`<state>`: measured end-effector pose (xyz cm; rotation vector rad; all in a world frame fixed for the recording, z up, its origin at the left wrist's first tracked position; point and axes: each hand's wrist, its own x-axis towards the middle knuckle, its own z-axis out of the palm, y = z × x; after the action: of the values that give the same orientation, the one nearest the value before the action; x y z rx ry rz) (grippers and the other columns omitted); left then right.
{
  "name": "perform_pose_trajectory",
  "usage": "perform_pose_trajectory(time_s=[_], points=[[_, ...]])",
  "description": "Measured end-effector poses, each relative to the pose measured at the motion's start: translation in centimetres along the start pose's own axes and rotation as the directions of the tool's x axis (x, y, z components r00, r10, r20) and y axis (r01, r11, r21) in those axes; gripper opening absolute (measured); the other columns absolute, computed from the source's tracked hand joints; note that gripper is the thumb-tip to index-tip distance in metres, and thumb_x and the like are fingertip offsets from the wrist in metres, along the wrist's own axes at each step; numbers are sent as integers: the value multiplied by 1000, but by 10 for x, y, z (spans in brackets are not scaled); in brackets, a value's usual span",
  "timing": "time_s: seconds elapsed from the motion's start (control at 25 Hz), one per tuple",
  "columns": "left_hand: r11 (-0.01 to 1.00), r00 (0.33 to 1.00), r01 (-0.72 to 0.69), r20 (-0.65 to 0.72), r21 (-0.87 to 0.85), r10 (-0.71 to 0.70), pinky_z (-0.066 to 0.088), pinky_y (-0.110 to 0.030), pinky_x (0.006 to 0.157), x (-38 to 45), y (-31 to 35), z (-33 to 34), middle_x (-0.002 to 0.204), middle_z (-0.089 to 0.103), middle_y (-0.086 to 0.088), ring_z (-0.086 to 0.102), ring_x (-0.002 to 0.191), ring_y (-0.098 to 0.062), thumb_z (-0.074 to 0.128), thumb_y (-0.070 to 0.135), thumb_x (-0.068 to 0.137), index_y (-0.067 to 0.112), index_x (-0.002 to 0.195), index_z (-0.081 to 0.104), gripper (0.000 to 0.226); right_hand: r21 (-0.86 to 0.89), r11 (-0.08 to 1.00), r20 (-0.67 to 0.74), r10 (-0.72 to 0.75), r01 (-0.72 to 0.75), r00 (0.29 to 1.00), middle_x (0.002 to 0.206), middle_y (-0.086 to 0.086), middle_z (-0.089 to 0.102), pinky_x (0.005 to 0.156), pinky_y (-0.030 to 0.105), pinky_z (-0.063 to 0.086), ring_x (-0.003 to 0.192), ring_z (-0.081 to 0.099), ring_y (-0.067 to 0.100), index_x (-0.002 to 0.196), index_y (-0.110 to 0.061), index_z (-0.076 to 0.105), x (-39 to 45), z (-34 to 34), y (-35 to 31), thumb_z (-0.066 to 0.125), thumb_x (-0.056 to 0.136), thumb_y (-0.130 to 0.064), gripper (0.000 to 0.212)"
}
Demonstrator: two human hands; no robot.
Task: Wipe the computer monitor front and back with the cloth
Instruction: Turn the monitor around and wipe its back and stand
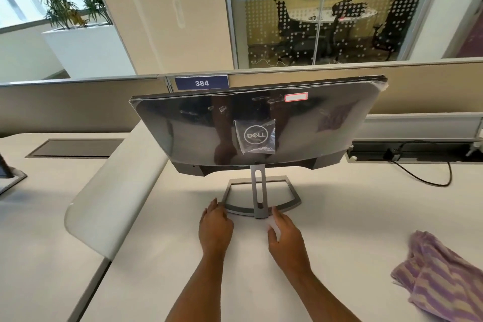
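Note:
The computer monitor (300, 136) stands on the white desk with its glossy black back toward me, wrapped in clear film, a logo at its middle. Its grey stand base (288, 202) rests on the desk below. My left hand (215, 225) lies flat with straight fingers at the base's near left corner. My right hand (286, 232) lies with relaxed fingers just right of the stand's post, at the base's near edge. The purple and beige striped cloth (441, 274) lies crumpled on the desk at the right, apart from both hands.
A curved frosted divider (112, 206) separates this desk from the one on the left. A black cable (428, 179) runs from a cable tray (413, 150) at the back right. A beige partition (78, 104) closes the far edge.

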<state>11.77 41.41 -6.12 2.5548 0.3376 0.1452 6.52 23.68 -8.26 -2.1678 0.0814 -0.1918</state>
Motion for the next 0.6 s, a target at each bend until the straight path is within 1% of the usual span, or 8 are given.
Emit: perform_pose_trajectory(time_s=[0.08,0.12,0.2,0.28,0.36,0.44,0.52,0.6], points=[[983,988,6,-148,-182,-34,49,-37,101,-32,17,0,134,64,-3,62,119,-25,53,22,98,14,119,70,28,-17,1000,-66,-19,18,998,142,-2,59,107,17,38,132,54,14,142,-15,56,-14,-20,8,60,100,-28,44],[974,982,-22,-190,-224,-22,51,-37,99,-48,27,2,127,69,-3,66,113,-24,57,24,97,14,116,72,26,-35,999,-113,-37,33,993,137,-2,63,104,19,43,126,58,13,137,-16,62,-20,-32,12,61,100,-29,40],[963,976,-111,-212,-246,58,54,-39,96,-76,52,8,115,73,-1,69,104,-21,63,25,92,15,109,74,22,-89,994,-218,-78,60,973,121,-1,71,94,25,54,111,67,15,123,-15,71,-31,-60,22,64,98,-27,29],[939,966,-217,-194,-266,168,56,-38,88,-104,82,17,100,75,3,69,90,-16,66,25,88,18,97,75,14,-148,988,-319,-93,47,943,107,-2,74,82,26,56,97,69,15,112,-16,74,-40,-95,31,66,96,-23,20],[923,965,-262,-103,-283,243,55,-34,85,-128,113,28,96,72,8,67,88,-12,63,30,86,21,93,73,15,-218,976,-396,-87,-2,914,102,-1,73,75,25,53,90,69,17,107,-16,75,-46,-130,42,68,93,-19,16],[922,957,-268,37,-280,289,52,-31,87,-152,143,39,103,70,8,66,96,-14,59,38,88,22,98,71,23,-294,953,-455,-77,-69,887,101,1,73,73,28,53,89,68,21,105,-16,75,-52,-163,53,68,91,-13,16],[931,929,-258,199,-259,313,47,-30,94,-172,168,53,118,66,6,61,109,-16,55,44,92,21,112,67,32,-333,932,-499,-47,-142,865,106,4,72,78,33,54,97,68,26,106,-14,74,-57,-190,66,66,88,-5,22],[935,879,-278,333,-222,341,42,-31,101,-190,186,67,131,59,3,55,120,-19,51,47,95,21,128,59,42,-324,904,-534,70,-279,843,119,9,70,88,38,54,112,64,30,116,-12,70,-67,-214,75,65,88,-5,30]])
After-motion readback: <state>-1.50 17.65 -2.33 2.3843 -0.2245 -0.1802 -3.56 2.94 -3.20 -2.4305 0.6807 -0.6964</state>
